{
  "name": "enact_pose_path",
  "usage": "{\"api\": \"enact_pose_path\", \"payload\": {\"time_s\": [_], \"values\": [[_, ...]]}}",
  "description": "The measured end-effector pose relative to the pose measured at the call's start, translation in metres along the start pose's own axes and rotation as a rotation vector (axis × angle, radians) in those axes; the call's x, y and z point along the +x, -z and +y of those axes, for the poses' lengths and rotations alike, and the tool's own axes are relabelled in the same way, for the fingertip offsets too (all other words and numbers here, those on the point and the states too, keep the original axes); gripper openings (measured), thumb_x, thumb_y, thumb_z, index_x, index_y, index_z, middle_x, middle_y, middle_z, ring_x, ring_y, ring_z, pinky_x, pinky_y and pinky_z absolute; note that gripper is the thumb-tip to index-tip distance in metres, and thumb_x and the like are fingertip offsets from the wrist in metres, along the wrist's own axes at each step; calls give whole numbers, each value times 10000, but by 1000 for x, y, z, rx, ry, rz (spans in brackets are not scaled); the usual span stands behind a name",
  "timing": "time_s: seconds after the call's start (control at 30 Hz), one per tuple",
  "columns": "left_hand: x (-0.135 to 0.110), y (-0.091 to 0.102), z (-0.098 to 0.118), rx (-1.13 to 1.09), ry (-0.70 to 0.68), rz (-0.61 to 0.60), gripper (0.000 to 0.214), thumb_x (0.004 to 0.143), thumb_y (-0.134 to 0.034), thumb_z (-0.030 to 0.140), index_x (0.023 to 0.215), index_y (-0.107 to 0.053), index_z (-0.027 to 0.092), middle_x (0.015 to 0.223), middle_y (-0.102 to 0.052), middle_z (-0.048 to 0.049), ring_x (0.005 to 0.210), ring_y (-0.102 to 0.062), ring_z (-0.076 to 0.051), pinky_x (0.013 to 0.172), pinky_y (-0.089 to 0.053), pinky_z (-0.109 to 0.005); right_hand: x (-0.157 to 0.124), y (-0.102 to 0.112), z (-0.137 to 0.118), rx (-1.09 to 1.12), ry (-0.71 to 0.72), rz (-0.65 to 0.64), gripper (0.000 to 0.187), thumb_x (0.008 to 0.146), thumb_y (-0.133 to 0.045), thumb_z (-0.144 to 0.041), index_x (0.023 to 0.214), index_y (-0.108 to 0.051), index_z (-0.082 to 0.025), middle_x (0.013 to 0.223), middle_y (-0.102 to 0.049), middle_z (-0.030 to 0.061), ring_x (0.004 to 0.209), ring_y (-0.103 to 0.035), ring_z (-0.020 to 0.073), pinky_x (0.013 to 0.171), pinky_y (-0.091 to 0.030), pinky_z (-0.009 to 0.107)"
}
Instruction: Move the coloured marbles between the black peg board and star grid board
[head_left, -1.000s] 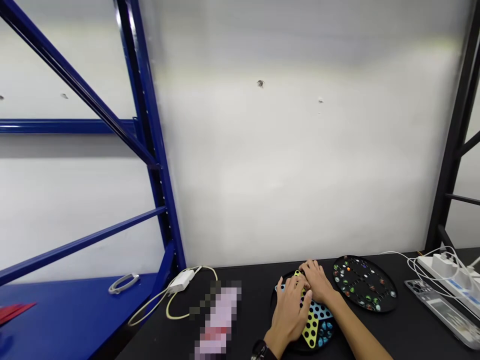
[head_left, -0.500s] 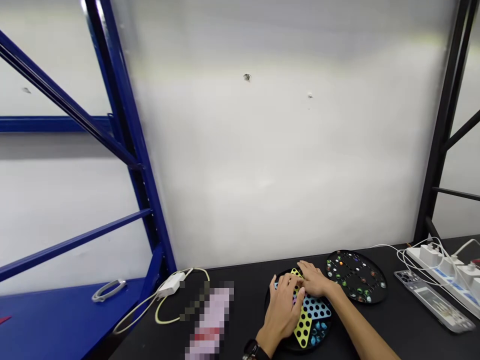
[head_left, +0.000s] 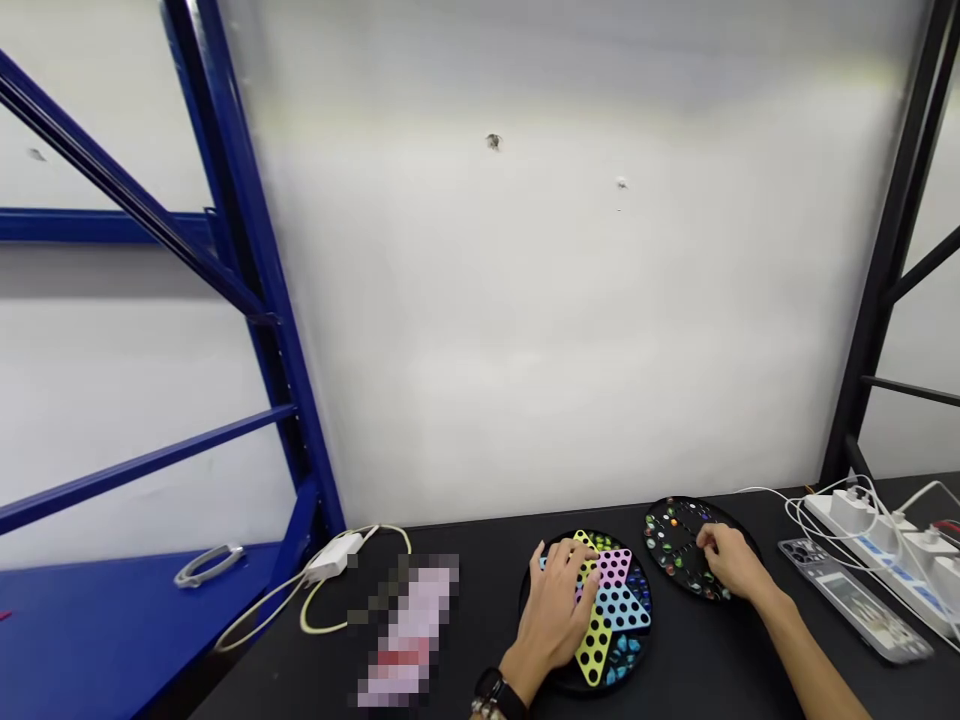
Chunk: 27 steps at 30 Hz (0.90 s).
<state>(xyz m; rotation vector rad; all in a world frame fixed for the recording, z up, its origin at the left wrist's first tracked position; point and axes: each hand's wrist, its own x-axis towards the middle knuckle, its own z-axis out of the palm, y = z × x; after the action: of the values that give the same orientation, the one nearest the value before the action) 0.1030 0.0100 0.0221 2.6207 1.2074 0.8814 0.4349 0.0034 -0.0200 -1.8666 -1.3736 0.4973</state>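
A round black Chinese checkers board (head_left: 541, 640) carrying a multicoloured plastic star (head_left: 615, 606) is lying on the black bench (head_left: 720, 685). On it, the left hand (head_left: 553, 610), wearing a black wristwatch (head_left: 492, 692), is resting spread, pinching nothing visible. Just right of the board, the right hand (head_left: 736, 565) is hovering curled over a round black tray (head_left: 679, 510) of coloured glass marbles (head_left: 670, 553). Any pinch is hidden; lifting a marble would be calling for thumb and fingertips closing.

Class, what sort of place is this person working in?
Probably a workshop or storeroom: there is a blue steel shelving rack, a black tabletop, and a white power strip with adapters plugged in.
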Motion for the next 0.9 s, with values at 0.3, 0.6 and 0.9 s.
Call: {"api": "enact_pose_path", "payload": {"time_s": [0.3,0.6,0.9], "values": [[1,5,4,0,1,-18,285,1008,-337,386,1161,-565,309,1124,-629,-26,1072,-586,-229,1097,-313,-584,7,32,-6,852,-148,216,227,687,-545,-435,780,-540,-228,657,-555,-10,428,-365,94,384,-290,226],[1,3,4,-18,-2,-17,280,1015,-332,391,1139,-562,291,1147,-616,-30,1089,-571,-223,1108,-287,-580,6,26,18,-296,-311,210,207,791,-539,-422,824,-619,-234,751,-680,88,749,-671,295,685,-457,384],[0,2,4,-48,5,-31,311,1019,-306,410,1143,-566,291,1123,-617,-36,1085,-558,-233,1110,-258,-608,1,21,16,-574,-288,133,321,938,-320,-335,898,-611,-204,963,-703,158,893,-700,311,745,-473,403]]}}
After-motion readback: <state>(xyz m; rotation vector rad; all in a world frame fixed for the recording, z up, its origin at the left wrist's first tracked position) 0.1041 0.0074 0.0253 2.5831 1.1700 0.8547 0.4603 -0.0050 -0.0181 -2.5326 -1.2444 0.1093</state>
